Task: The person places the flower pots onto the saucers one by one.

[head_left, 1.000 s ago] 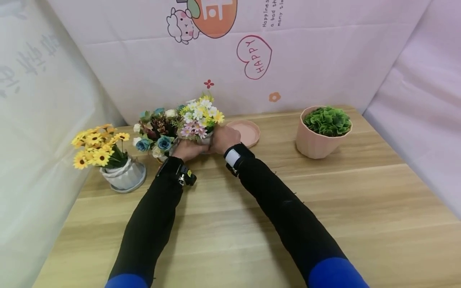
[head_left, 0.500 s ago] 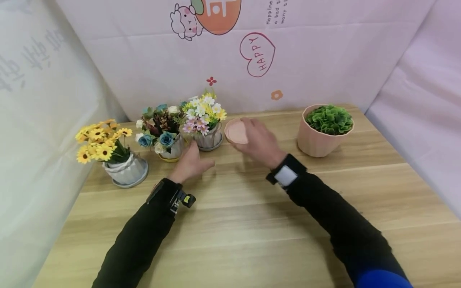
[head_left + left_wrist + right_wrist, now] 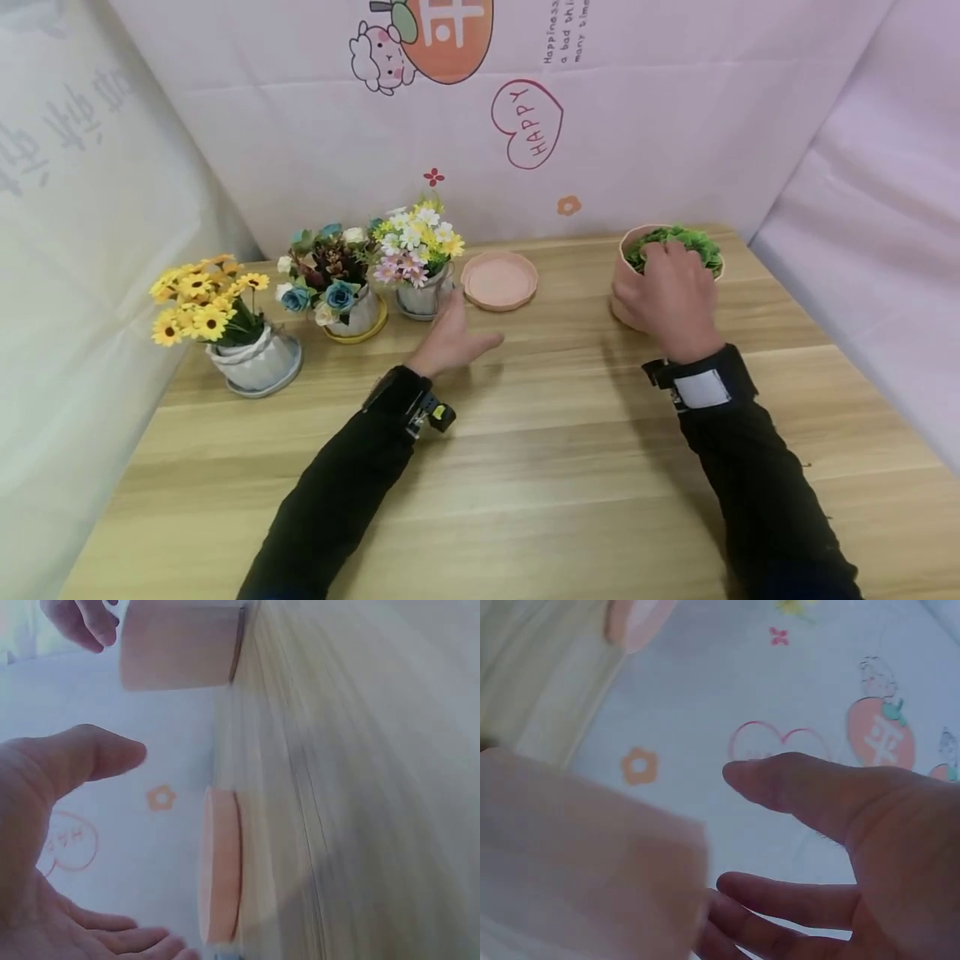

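Observation:
My right hand [image 3: 675,304] is over the pink pot [image 3: 592,862] at the table's right back. Its thumb and fingers are spread apart at the rim in the right wrist view, with nothing pinched between them. Part of the pot and of its leafy green plant [image 3: 701,243] is hidden behind the hand in the head view. My left hand [image 3: 448,340] hovers above the table, thumb held away from the fingers and holding nothing. Just beyond it lies a round pink saucer [image 3: 501,282], seen edge-on in the left wrist view.
Left of the saucer stand three potted artificial plants on saucers: white and yellow daisies [image 3: 416,242], blue roses [image 3: 341,295] and yellow sunflowers [image 3: 202,308]. A printed white cloth [image 3: 645,125] hangs behind the wooden table [image 3: 525,467].
Both hands have left the daisy pot. My right hand has moved right, past the saucer, to the pink pot; my left hand has drawn back, then shifted slightly right.

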